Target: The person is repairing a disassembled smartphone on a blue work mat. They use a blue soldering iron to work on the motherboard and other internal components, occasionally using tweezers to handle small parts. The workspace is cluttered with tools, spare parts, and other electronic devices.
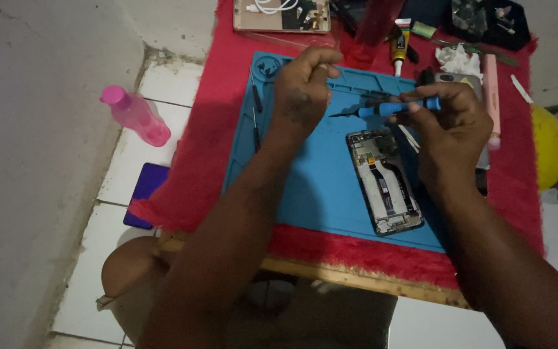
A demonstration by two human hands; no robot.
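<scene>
Opened phone [385, 181] on a blue mat [305, 187], with 2 hands above it.
The right hand [450, 132] pinches a blue screwdriver [395, 107] level; its tip could slip onto exposed ribbon cables. The left hand [303, 87] hovers, fingertips closed narrowly, their contents too small to identify.

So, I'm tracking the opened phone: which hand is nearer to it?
Right. The right hand, holding a blue screwdriver, sits just above the opened phone; the left hand is farther up-left on the blue mat.
</scene>
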